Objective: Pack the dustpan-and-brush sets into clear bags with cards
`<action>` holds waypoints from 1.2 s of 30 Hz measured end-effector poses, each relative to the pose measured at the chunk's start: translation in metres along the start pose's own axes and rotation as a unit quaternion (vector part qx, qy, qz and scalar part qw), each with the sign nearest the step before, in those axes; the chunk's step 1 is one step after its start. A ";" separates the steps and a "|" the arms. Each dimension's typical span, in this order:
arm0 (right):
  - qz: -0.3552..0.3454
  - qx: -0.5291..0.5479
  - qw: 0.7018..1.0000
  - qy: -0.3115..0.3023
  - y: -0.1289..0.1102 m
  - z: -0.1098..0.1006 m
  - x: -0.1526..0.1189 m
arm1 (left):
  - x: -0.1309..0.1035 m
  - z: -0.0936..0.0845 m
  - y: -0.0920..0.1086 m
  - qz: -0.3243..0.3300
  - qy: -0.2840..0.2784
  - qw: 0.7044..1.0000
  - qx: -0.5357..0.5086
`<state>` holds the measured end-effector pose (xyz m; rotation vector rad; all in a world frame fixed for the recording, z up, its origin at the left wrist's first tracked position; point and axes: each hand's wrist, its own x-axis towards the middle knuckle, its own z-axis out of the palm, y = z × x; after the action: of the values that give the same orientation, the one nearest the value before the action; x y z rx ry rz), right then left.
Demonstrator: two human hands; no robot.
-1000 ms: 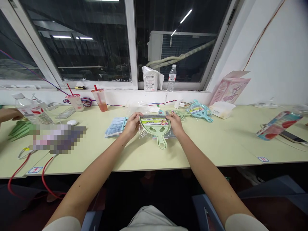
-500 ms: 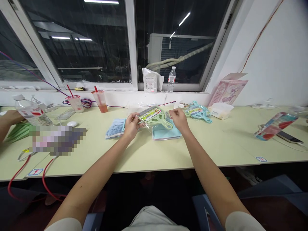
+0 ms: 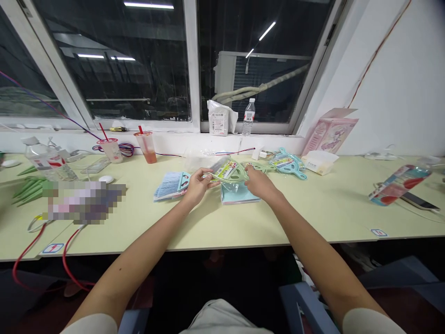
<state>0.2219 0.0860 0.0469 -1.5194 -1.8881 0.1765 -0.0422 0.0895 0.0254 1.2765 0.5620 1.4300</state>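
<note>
My left hand [image 3: 198, 186] pinches the left edge of a pale green, fan-shaped handled tool [image 3: 227, 170] with a yellow label, in clear plastic wrap. My right hand [image 3: 259, 181] is closed at its right side, covering the handle end. More pale green plastic [image 3: 260, 165] shows just behind the right fingers; whether it is a second piece I cannot tell. Below the hands lies a light blue flat piece [image 3: 239, 195] in plastic. Left of my left hand rests a blue bristled brush head [image 3: 171, 185]. Similar wrapped blue handled tools [image 3: 290, 163] lie to the right.
Two cups with red straws [image 3: 148, 147] stand at the back left. A water bottle [image 3: 248, 117] and a white package [image 3: 218, 118] sit on the sill. A tissue pack [image 3: 321, 161] and a pink box [image 3: 332, 132] are back right. A tilted patterned bottle [image 3: 398, 185] and phone [image 3: 420, 201] lie far right.
The pale green tool has turned in my hands, and my left hand has shifted right. My right hand has lowered onto its right side. At far left, another person's hand has left the view.
</note>
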 end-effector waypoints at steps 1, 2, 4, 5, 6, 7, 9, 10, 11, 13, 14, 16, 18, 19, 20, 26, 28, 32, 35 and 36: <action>0.002 -0.014 1.000 0.010 0.006 0.000 0.005 | -0.001 0.001 0.000 -0.002 -0.012 1.000 0.010; 0.002 -0.032 0.999 0.020 0.013 -0.002 0.012 | -0.002 0.002 0.000 0.000 -0.022 1.000 0.020; -0.002 -0.073 0.997 0.036 0.032 -0.010 0.031 | -0.004 0.002 -0.001 0.019 -0.033 0.998 0.055; -0.004 -0.090 0.995 0.036 0.044 -0.017 0.042 | -0.005 0.002 -0.001 0.036 -0.031 0.995 0.084; -0.001 -0.106 0.994 0.030 0.057 -0.026 0.053 | -0.006 0.002 -0.002 0.055 -0.024 0.991 0.121; 0.006 -0.121 0.992 0.021 0.071 -0.034 0.064 | -0.007 0.002 -0.003 0.077 -0.015 0.983 0.166; 0.021 -0.131 0.991 0.019 0.099 -0.050 0.084 | -0.009 0.001 -0.004 0.122 -0.009 0.955 0.270; 0.027 -0.137 0.990 0.013 0.112 -0.056 0.092 | -0.010 0.001 -0.005 0.143 -0.016 0.937 0.319; 0.025 -0.160 0.987 0.001 0.125 -0.060 0.099 | -0.011 0.001 -0.006 0.161 -0.030 0.917 0.363; 0.036 -0.208 0.977 -0.020 0.149 -0.059 0.108 | -0.013 0.001 -0.007 0.187 -0.065 0.884 0.423; 0.038 -0.223 0.974 -0.033 0.159 -0.056 0.111 | -0.014 0.001 -0.008 0.196 -0.078 0.874 0.438; 0.028 -0.228 0.971 -0.060 0.177 -0.046 0.114 | -0.015 0.001 -0.009 0.204 -0.093 0.865 0.449; 0.020 -0.216 0.973 -0.077 0.191 -0.035 0.116 | -0.016 0.002 -0.011 0.202 -0.097 0.863 0.452; 0.022 -0.209 0.974 -0.081 0.196 -0.030 0.116 | -0.016 0.002 -0.011 0.197 -0.097 0.863 0.454; 0.027 -0.203 0.975 -0.081 0.200 -0.026 0.116 | -0.016 0.002 -0.012 0.191 -0.097 0.863 0.458; 0.043 -0.212 0.972 -0.091 0.202 -0.013 0.120 | -0.016 0.001 -0.014 0.177 -0.084 0.863 0.465; 0.050 -0.222 0.969 -0.092 0.197 -0.012 0.120 | -0.016 0.000 -0.016 0.179 -0.078 0.863 0.465; 0.035 -0.257 0.963 -0.079 0.185 -0.010 0.116 | -0.014 -0.004 -0.019 0.198 -0.067 0.849 0.486; -0.006 -0.255 0.967 0.004 0.166 -0.011 0.110 | -0.008 -0.012 -0.017 0.210 -0.047 0.809 0.546; -0.026 -0.239 0.970 0.041 0.156 -0.011 0.107 | -0.005 -0.016 -0.015 0.210 -0.040 0.792 0.573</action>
<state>0.3466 0.2264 0.0214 -1.7483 -1.9911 -0.3876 -0.0515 0.0940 0.0054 2.5342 1.2467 1.3574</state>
